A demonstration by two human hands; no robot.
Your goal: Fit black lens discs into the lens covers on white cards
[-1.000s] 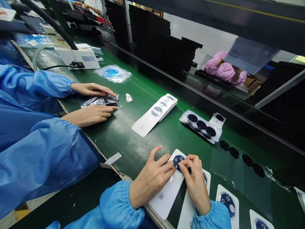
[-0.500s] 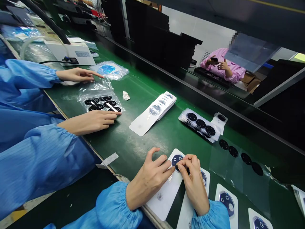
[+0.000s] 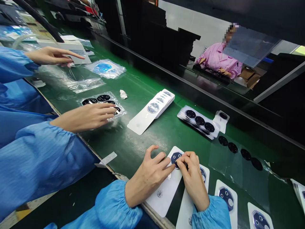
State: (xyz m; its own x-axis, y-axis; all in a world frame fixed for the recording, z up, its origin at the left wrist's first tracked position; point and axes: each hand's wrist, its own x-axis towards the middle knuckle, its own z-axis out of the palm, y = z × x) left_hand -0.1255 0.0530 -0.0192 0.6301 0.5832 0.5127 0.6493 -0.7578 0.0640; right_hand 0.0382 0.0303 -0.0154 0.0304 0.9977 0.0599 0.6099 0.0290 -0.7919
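My left hand (image 3: 150, 178) rests on a white phone-shaped panel (image 3: 164, 198), its fingers spread and little finger raised. Its fingertips lie at the edge of the dark round camera decal (image 3: 175, 156) near the panel's top. Thumb and fingertips of my right hand (image 3: 193, 179) are pinched together over the decal's lower edge. Something small and dark shows between the two hands' fingertips, too small to make out. A second white panel (image 3: 187, 208) lies partly under my right hand. Two more panels, one with a dark decal (image 3: 226, 198), the other bearing a similar decal (image 3: 260, 220), lie further right.
A fanned stack of white panels (image 3: 140, 122) and a stack of dark-decal strips (image 3: 199, 122) lie ahead. Clear film (image 3: 240, 171) with dark decals is right. At left, a co-worker's hand (image 3: 87, 116) covers part of a decal bag (image 3: 121, 111); the other hand (image 3: 53, 55) is raised.
My hands keep nearly the same pose over the decal. The co-worker's far hand has lifted leftward, and clear plastic has come away from the decal bag. The person in pink has lowered their hands.
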